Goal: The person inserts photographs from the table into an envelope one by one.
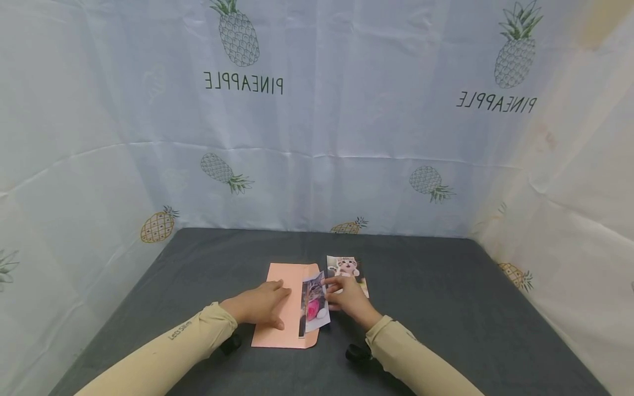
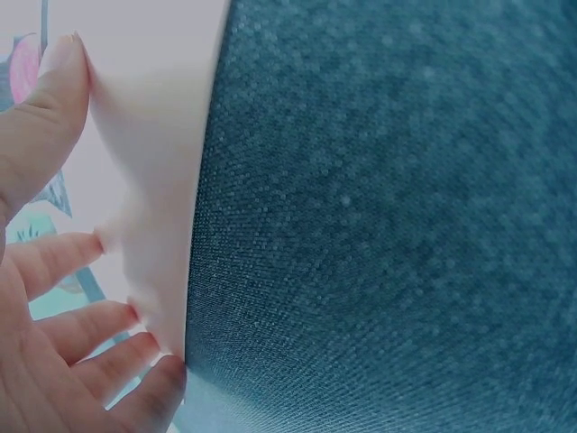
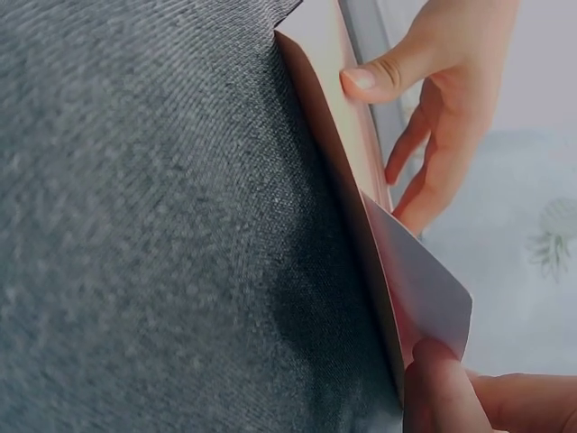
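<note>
A pink paper envelope [image 1: 275, 275] lies flat on the dark cloth, its flap side to the right. My left hand [image 1: 260, 304] rests on it with fingers spread; in the left wrist view the thumb and fingertips touch the pale paper. My right hand [image 1: 353, 302] pinches the right edge of a cat photo [image 1: 315, 302] showing a tabby and something pink. That photo lies tilted over the envelope's right part, a dark strip along its left side. In the right wrist view, the raised photo corner [image 3: 419, 271] shows its pale back beside the right fingers.
A second photo, of a light kitten [image 1: 346, 266], lies right of the envelope, partly behind my right hand. Dark cloth [image 1: 446, 308] covers the table. White curtains [image 1: 346, 110] with pineapple prints hang at the back and sides.
</note>
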`<state>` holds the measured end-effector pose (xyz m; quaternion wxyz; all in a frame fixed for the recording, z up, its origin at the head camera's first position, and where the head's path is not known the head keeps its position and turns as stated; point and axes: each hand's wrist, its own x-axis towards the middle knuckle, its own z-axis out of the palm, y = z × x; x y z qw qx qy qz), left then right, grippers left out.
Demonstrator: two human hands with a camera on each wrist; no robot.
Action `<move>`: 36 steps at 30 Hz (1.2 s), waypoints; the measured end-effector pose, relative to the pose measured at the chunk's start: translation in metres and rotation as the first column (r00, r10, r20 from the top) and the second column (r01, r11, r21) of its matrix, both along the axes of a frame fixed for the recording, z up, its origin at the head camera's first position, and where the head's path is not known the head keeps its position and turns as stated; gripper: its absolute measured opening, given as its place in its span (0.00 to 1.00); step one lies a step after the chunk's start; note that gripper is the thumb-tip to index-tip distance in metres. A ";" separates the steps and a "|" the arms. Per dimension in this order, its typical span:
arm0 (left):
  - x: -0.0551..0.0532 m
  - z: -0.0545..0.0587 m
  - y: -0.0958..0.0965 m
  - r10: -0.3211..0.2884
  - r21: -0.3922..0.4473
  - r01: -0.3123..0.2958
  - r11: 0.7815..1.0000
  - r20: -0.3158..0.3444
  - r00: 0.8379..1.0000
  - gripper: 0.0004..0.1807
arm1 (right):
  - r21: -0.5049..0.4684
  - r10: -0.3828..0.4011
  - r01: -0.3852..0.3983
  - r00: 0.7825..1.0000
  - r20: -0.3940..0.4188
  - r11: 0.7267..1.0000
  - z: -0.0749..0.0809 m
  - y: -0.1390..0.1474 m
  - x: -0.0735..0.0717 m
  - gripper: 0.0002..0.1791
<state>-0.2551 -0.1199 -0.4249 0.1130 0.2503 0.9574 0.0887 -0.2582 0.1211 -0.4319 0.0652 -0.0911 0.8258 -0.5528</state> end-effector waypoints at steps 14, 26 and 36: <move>0.000 0.001 -0.001 0.001 -0.003 -0.001 1.000 0.009 1.000 0.46 | 0.076 -0.020 0.017 0.999 0.042 0.997 0.002 -0.010 0.001 0.18; 0.002 0.005 0.000 0.006 0.001 -0.006 1.000 0.026 1.000 0.46 | 0.103 -0.019 0.015 0.999 0.036 0.995 0.001 -0.019 -0.001 0.17; 0.002 0.006 -0.001 -0.003 0.010 0.003 1.000 0.019 1.000 0.46 | 0.060 -0.005 0.001 0.998 0.064 0.998 0.001 -0.022 0.000 0.18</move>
